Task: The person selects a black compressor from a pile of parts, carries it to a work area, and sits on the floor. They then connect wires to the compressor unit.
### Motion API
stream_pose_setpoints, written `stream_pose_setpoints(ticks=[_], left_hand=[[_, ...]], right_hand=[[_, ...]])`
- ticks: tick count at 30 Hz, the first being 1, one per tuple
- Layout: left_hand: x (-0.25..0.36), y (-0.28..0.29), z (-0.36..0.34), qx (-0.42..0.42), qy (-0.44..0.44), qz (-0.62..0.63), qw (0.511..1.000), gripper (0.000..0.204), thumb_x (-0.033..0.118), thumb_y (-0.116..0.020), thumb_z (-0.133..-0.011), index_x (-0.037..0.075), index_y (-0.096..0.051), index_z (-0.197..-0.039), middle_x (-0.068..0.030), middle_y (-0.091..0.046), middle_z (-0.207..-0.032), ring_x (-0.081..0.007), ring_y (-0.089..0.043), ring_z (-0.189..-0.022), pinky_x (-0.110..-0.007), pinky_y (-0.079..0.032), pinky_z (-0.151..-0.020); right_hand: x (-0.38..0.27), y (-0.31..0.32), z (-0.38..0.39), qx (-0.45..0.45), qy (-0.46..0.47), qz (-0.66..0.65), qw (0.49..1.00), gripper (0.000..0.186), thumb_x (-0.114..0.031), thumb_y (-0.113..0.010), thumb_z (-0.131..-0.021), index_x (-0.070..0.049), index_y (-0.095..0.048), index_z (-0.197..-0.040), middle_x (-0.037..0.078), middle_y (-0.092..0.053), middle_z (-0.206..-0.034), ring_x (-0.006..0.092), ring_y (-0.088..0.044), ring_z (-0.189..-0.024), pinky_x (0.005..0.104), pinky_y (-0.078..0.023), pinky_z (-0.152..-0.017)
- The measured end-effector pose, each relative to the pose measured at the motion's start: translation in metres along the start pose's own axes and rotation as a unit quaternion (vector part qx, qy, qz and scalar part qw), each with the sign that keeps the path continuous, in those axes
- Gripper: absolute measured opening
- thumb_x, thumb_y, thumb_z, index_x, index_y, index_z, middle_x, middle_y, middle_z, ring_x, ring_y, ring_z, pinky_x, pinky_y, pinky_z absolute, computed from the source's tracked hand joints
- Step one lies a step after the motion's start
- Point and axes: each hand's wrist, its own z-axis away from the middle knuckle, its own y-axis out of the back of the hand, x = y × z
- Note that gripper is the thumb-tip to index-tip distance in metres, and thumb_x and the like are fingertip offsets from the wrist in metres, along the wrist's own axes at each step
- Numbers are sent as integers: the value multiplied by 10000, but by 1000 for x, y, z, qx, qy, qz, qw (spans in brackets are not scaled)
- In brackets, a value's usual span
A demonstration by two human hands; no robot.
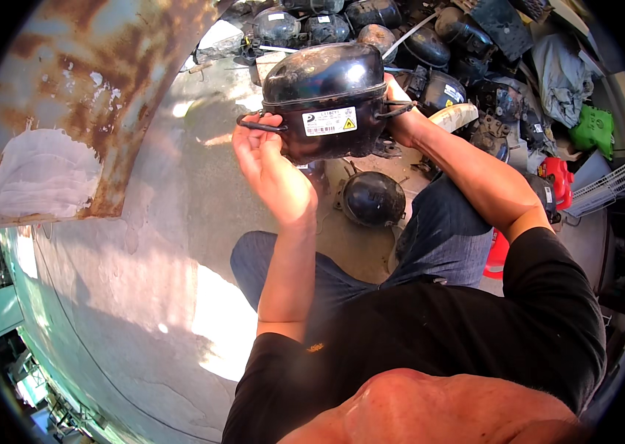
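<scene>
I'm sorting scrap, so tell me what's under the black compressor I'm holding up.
Below the black compressor, held by the left hand and right hand, a smaller round compressor lies on the concrete floor. The held one's underside and the floor directly beneath are hidden.

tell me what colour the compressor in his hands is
Glossy black compressor with a white label; seen in the head view.

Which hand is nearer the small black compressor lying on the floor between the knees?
Left. The left hand grips the held compressor just up and left of the floor compressor; the right hand holds the far side, higher up and farther away.
</scene>
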Motion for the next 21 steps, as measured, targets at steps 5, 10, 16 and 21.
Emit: stream_pose_setpoints(ticks=[5,10,16,21], left_hand=[[-1,4,-4,-12,6,-25,1000,381,-27,-448,-958,-9,-472,-1337,-126,-612,-1167,-177,-557,-1111,-329,-437,-1014],[0,2,-2,-24,-7,-71,997,406,-49,-434,-939,-9,-474,-1341,-126,-611,-1174,-178,-568,-1098,-320,-459,-981],[1,-1,3,-33,-35,-123,991,468,-52,-451,-937,-29,-418,-1403,-132,-599,-1206,-202,-534,-1195,-339,-394,-1062],[5,-14,25,-90,-105,-167,976,678,-56,-450,-891,-8,-262,-1540,-134,-492,-1349,-217,-449,-1302,-377,-331,-1106]], right_hand=[[-5,0,0,23,-20,-8,999,729,-652,-249,-1044,-104,-557,-1414,109,-638,-1370,241,-612,-1197,436,-460,-1046],[-14,-7,9,52,-22,-43,997,678,-611,-288,-1054,-89,-585,-1370,96,-649,-1343,221,-608,-1194,415,-458,-1054],[-9,-3,0,109,24,-90,990,621,-570,-309,-1076,-96,-566,-1384,81,-642,-1342,199,-601,-1206,376,-469,-1053],[-24,-12,4,140,-18,-110,984,611,-584,-367,-1055,-98,-551,-1376,77,-653,-1311,220,-623,-1169,396,-486,-1035]])
